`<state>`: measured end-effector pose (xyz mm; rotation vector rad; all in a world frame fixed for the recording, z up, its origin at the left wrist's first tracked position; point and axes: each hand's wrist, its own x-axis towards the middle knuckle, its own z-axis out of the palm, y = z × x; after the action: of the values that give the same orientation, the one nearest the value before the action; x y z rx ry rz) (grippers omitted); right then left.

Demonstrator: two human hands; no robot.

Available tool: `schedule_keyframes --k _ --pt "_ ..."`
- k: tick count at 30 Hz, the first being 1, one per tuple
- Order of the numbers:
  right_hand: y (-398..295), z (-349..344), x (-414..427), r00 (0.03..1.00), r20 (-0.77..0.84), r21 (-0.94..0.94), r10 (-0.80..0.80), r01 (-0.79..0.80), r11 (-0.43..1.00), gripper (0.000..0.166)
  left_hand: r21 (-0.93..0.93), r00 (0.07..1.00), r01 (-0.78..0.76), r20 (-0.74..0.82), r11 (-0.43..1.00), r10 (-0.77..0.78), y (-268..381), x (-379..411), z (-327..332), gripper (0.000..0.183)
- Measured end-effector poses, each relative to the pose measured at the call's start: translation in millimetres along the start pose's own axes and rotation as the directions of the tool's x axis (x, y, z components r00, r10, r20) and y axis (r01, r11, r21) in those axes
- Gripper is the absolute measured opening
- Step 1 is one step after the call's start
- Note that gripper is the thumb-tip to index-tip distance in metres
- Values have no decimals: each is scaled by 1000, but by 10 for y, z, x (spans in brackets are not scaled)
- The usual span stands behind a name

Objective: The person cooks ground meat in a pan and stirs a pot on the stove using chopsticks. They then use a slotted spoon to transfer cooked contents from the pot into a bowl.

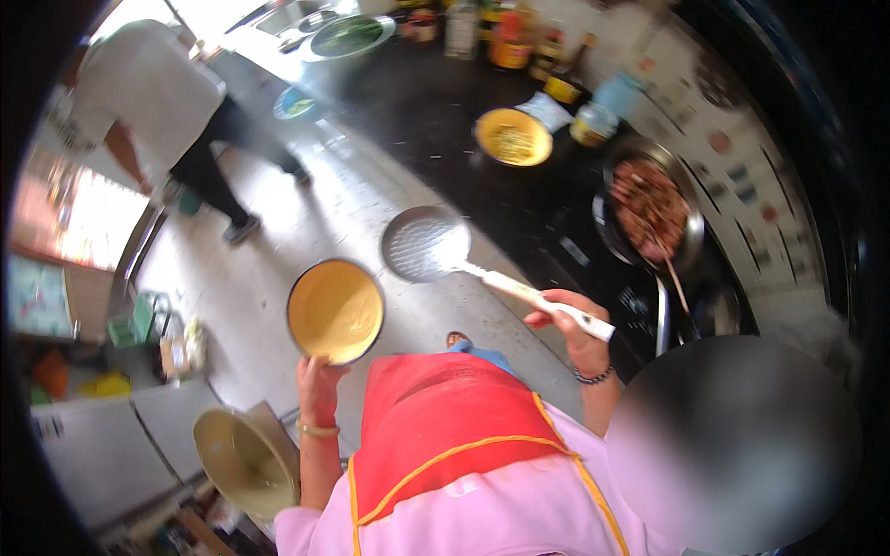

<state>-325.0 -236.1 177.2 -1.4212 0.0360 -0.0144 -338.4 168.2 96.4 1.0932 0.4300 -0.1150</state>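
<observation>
With my left hand (pixel 320 389) I grip the rim of a yellow bowl (pixel 336 311) with a dark edge; no food shows in it. My right hand (pixel 577 326) is closed around the white handle of a perforated metal skimmer (pixel 425 244), whose round head is beside the bowl, apart from it, over the floor. On the black counter to the right, a metal pan (pixel 687 161) holds reddish meat (pixel 646 201) with a thin stick in it. A yellow bowl of chopped food (pixel 514 139) sits farther back on the counter.
Bottles and jars (pixel 511 42) line the wall side of the black counter (pixel 424 125). A plate of greens (pixel 348 36) stands at its far end. Another person (pixel 149 90) bends over at the upper left. A beige bucket (pixel 243 462) is close to my left forearm.
</observation>
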Motion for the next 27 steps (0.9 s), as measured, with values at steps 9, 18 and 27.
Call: schedule_keyframes --k 9,18,27 --pt "112 1223 902 997 -12 -98 -81 79 992 29 -68 998 46 -35 997 -49 815 1065 -709 23" --pt "214 2155 1424 993 -114 -53 9 -15 998 34 107 996 36 76 994 -45 1792 2132 -1146 25" --pt "260 1982 920 914 -392 -87 103 -148 985 27 133 976 91 183 987 -114 1550 2997 -795 8"
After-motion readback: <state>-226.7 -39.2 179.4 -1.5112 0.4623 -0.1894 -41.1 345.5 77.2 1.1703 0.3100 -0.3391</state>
